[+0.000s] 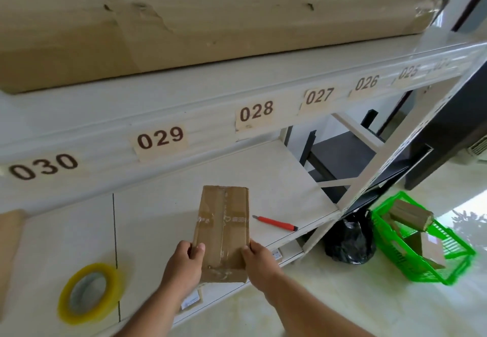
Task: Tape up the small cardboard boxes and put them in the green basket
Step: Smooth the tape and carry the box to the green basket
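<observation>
Tape comes first at the far left: a yellowish roll of clear packing tape [91, 292] lies flat on the white shelf board [158, 220], well apart from the hands. Just right of it, the left hand [184, 260] grips the near left edge of the small brown cardboard box [224, 231], thumb on the top face and fingers curled under the side. The box lies lengthwise on the board, its near end jutting over the front edge, with a strip of clear tape already running down the centre seam. The right hand [259, 256] clasps the opposite near edge in the same way, so both hands hold the box between them.

Judging by its size and how it is held, the box is probably light; its walls look stiff enough for a firm squeeze. The taped top is glossy and likely slick, so the bare cardboard sides are the better place to hold, as now.

Further right a red utility knife [275, 223] rests on the board near the box without touching it. On the floor beyond stands a black plastic bag [347, 239], and beside it the green plastic basket [453, 273], tilted, with other brown boxes inside.
</observation>
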A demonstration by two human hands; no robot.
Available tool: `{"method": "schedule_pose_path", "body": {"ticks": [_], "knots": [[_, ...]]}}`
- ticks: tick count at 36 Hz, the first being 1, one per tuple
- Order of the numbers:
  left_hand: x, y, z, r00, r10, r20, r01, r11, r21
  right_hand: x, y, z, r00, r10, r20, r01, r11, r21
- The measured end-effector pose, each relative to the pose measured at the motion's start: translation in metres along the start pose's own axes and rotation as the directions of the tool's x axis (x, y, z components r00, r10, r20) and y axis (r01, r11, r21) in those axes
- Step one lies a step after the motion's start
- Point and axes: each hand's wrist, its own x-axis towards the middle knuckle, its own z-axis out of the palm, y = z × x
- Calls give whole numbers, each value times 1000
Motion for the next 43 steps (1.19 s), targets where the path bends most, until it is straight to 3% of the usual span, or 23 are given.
{"method": "schedule_pose_path", "body": {"ticks": [7,23,43], "knots": [[-40,11,5,998,69,-4,-69,992,-103,-36,-6,-22,994,-83,-68,86,995,43],[-100,86,65,969,233,81,-226,970,-88,-93,31,-120,948,-143,-283,191,970,151],[-282,222,304,859,393,327,-404,914,-38,-216,225,-367,836,-33,-548,247,913,324]]}}
